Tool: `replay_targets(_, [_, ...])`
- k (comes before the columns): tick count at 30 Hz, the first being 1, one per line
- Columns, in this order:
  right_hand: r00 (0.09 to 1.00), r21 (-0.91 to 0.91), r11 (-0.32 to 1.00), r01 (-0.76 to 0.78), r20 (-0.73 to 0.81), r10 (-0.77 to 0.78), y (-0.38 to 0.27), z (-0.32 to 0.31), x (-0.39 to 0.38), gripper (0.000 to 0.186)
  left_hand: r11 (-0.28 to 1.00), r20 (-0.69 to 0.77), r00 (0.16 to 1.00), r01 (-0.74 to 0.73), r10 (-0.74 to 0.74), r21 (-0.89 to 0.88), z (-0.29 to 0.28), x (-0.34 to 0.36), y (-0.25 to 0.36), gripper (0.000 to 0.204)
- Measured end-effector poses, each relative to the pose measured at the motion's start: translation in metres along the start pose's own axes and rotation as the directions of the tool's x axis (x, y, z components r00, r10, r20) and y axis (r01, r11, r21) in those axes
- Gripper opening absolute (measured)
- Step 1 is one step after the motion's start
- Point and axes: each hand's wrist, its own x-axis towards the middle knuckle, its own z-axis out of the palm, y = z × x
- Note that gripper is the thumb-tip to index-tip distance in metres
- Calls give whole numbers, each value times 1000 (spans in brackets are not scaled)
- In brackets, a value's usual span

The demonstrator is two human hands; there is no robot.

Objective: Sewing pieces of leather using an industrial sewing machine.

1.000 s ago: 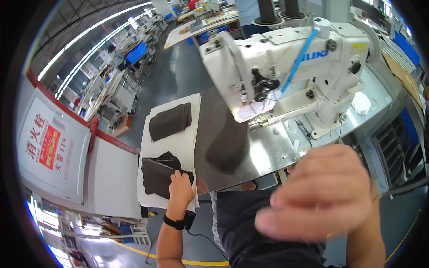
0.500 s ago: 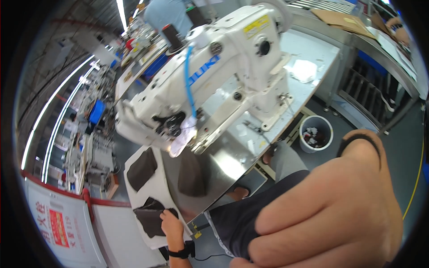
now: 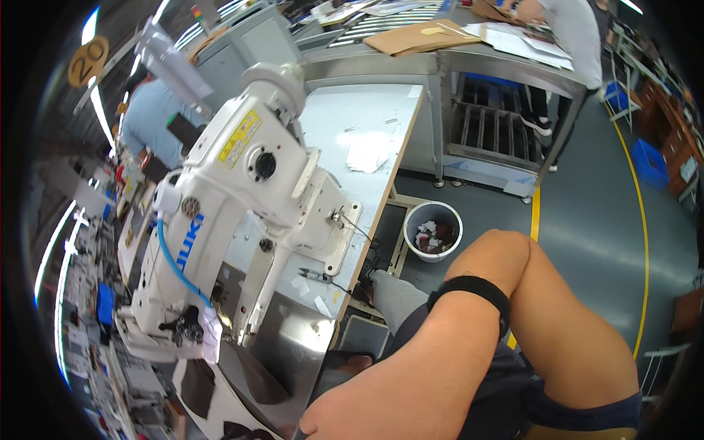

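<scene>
My right hand (image 3: pixel 396 374) is raised large in the lower middle, close to the camera, with a black band around the wrist. Its back faces me, and its fingers are hidden or cut off by the lower edge. My left hand is out of view. Beyond the right hand stands a white sewing machine (image 3: pixel 227 176) with a blue tube. A dark brown flat piece (image 3: pixel 257 374) lies on the shiny metal plate (image 3: pixel 301 330) below the machine head. Another dark piece (image 3: pixel 198 389) rests on a white sheet (image 3: pixel 220 411). More dark material (image 3: pixel 246 431) shows at the lower edge.
A white bin (image 3: pixel 433 231) with scraps stands on the floor right of the table. White paper (image 3: pixel 367 152) lies on the tabletop. Behind is a metal roller bench (image 3: pixel 455 62) bearing brown card. One person stands beside it; another in blue (image 3: pixel 154 117) is at left.
The view has swung right and up, so the machine now sits further left. My left hand, which was on a dark piece, has left the picture. The right forearm now shows.
</scene>
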Motion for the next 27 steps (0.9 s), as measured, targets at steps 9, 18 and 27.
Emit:
replay_targets(9, [879,87,948,-306,408,246,36,50,-18,35,928,-291,943,-243,159,-283,-39,-18,-64,20])
replay_targets(18, [882,-25,929,-369,307,358,128,316,-103,46,876,-259,965,-90,-41,-474,-47,-54,-72,13])
replay_targets(27, [704,211,689,-693,404,584,159,392,-87,53,834,-468,869,-134,-161,-535,-2,-63,-54,21])
